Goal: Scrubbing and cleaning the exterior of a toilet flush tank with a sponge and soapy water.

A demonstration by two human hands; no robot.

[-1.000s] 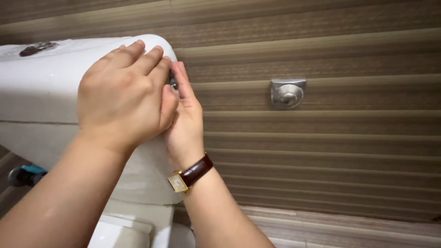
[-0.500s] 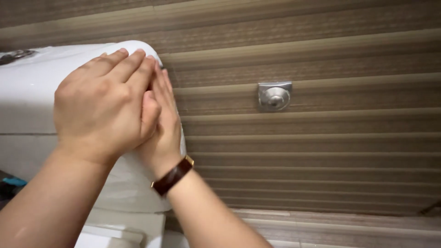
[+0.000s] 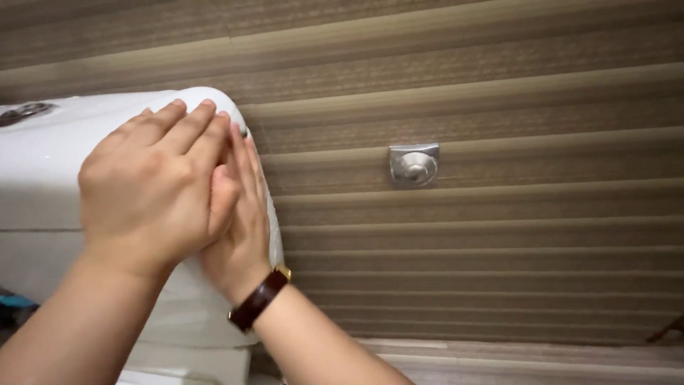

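Note:
A white toilet tank (image 3: 43, 178) fills the left side. My left hand (image 3: 153, 189) lies flat over its rounded right corner, fingers straight and close together. My right hand (image 3: 246, 235) is pressed against the tank's right side, fingers pointing up, partly tucked under the left hand's thumb. It wears a brown-strapped wristwatch (image 3: 258, 299). A small metal part (image 3: 244, 132) peeks out at the fingertips, mostly hidden. Neither hand visibly grips anything.
A metal button plate (image 3: 25, 112) sits on the tank lid at the far left. On the ribbed brown wall (image 3: 499, 235) is a small square metal fitting (image 3: 413, 165). A pale ledge (image 3: 534, 356) runs along the bottom right. A teal object (image 3: 14, 301) shows at the lower left.
The view has shifted, so tank and hands sit lower and further left. My hands have closed up against the tank's corner, and the metal part by the fingertips is now almost covered.

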